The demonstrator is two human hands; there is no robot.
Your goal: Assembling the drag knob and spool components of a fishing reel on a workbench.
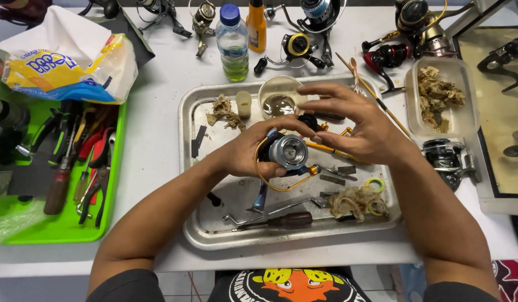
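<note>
Over the middle of a metal tray [198, 235] on the white table [158, 128], both hands meet around a fishing reel [288, 151]. The left hand [250, 152] comes in from 8 o'clock and its grip is closed around the reel body, thumb under the silver spool, which faces up toward the camera. A thin gold wire arm of the reel loops down below the hand. The right hand [356, 126] comes in from 4 o'clock; its fingers are spread and curved over the far side of the reel, fingertips touching a small black part at the reel's top, though I cannot tell whether they pinch it.

On the tray, at 12 o'clock from the reel, stands a small clear bowl [278, 99] with dark liquid, and a pale cap [244, 104] is just beside it. At 6 o'clock lies a screwdriver [281, 220] with a dark handle. At 9 o'clock, off the tray, a green tray [63, 232] holds pliers and other tools. A plastic bottle [232, 42] stands at 11 o'clock, and a clear tub [440, 103] of brownish wadding sits at 2 o'clock.
</note>
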